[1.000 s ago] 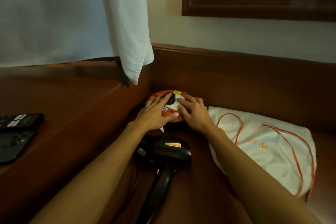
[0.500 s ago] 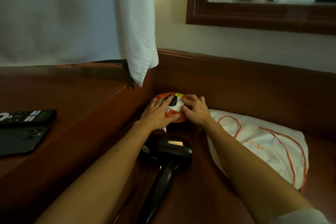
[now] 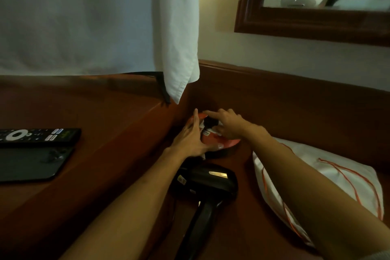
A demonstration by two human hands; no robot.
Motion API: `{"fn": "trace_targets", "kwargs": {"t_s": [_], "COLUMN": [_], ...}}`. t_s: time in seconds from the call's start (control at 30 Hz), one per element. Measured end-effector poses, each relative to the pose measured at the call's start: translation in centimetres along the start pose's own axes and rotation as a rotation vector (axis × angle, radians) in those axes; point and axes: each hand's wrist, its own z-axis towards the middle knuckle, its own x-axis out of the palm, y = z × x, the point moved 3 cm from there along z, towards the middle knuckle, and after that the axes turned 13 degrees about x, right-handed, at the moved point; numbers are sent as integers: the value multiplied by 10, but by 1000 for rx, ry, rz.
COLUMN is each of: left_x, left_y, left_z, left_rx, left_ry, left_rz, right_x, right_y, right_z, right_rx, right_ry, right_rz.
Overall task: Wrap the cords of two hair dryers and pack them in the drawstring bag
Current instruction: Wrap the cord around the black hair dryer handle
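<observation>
The black plug (image 3: 210,123) sits in a round red extension reel (image 3: 223,143) in the wooden corner. My right hand (image 3: 229,125) pinches the plug; my left hand (image 3: 190,138), fingers straight, braces the reel's side. The black hair dryer (image 3: 205,181) lies just below, the white drawstring bag (image 3: 337,177) to its right.

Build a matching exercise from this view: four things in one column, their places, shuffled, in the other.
Things:
1. black hair dryer
2. white drawstring bag with orange cord
3. black remote control
4. round orange extension reel

Places:
A. under both hands
B. raised wooden ledge, left
C. between the forearms
D. behind the right forearm

Pairs: 1-C, 2-D, 3-B, 4-A
</observation>
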Motion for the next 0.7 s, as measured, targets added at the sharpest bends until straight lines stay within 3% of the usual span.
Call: {"fn": "trace_targets", "kwargs": {"t_s": [0.47, 0.7], "left_x": [5, -4], "left_y": [6, -1], "left_z": [-1, -7], "left_rx": [-25, -54], "left_ry": [-59, -17], "left_rz": [-132, -57], "right_x": [-15, -28], "right_y": [10, -13], "right_z": [16, -8], "right_rx": [-73, -53], "right_ry": [91, 20], "right_rz": [-107, 289]}}
